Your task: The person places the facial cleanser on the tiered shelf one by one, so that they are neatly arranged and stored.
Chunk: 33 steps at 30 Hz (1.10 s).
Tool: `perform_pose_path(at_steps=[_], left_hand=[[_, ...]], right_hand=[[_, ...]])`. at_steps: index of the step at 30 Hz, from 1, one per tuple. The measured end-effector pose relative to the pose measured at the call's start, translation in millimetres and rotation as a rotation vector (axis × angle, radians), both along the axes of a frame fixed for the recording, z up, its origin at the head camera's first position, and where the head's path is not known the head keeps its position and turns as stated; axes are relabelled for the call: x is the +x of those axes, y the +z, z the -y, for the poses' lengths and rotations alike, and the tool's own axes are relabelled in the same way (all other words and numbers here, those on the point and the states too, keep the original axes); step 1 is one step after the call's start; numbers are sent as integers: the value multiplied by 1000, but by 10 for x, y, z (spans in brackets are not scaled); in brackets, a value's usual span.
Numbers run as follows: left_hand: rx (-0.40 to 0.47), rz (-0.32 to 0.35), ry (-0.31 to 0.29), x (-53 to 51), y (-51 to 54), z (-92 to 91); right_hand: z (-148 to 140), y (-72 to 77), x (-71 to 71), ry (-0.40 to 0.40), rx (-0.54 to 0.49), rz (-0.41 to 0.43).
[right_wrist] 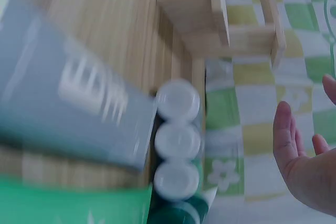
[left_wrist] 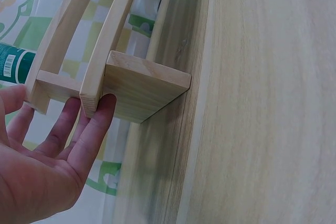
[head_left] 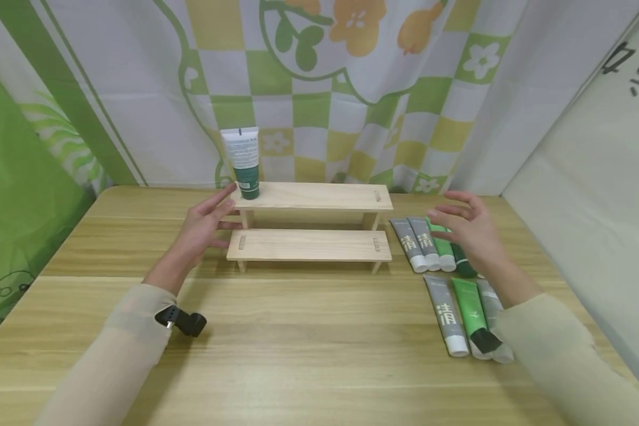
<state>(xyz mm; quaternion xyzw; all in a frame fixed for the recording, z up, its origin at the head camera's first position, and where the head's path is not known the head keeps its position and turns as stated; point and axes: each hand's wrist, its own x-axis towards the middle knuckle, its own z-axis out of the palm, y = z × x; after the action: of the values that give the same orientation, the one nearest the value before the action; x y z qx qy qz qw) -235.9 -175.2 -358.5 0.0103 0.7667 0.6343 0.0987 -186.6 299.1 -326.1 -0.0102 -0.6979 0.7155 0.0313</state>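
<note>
A two-tier wooden rack [head_left: 309,245] stands on the table, and a white and dark green tube [head_left: 244,163] is upright on the left end of its upper shelf. My left hand [head_left: 205,225] is at the rack's left end; in the left wrist view, fingertips of that hand [left_wrist: 52,156] touch the shelf ends beside the tube's green cap [left_wrist: 16,64]. My right hand [head_left: 471,231] hangs with bent, spread fingers above the back row of tubes, holding nothing. The right wrist view has this hand [right_wrist: 310,166] apart from the rack [right_wrist: 220,19] and the white caps [right_wrist: 177,141].
Grey and green tubes lie in two rows at the right of the table [head_left: 277,355], including a grey tube [head_left: 446,313] and a bright green tube [head_left: 470,305] in front. A patterned curtain [head_left: 319,106] hangs behind the rack. A white wall panel [head_left: 591,177] stands at the right.
</note>
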Motion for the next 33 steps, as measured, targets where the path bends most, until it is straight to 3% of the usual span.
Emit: perform_pose_path(at_steps=[10,15,19,22,25,29,33], left_hand=[[6,4,-9,8,9,2],[8,5,-7,11,11,0],[11,5,-7,13,10,-3],[14,5,-6,11,6,-1],[17,5,-6,6,0,3],[18,5,-5,1,-7,7],[18,4,-3,-1,-6,2]], right_hand=[[-557,-118,48,50,-12,50],[-864,-223,6,86,23,108],[-1022,-211,5,87,-2,182],[-1079,-148,12,80,53,264],[-1149,-128,-11,92,193,323],[-1233,-146,-37,130,355,360],[-1299,-184,-57,166,429,397]])
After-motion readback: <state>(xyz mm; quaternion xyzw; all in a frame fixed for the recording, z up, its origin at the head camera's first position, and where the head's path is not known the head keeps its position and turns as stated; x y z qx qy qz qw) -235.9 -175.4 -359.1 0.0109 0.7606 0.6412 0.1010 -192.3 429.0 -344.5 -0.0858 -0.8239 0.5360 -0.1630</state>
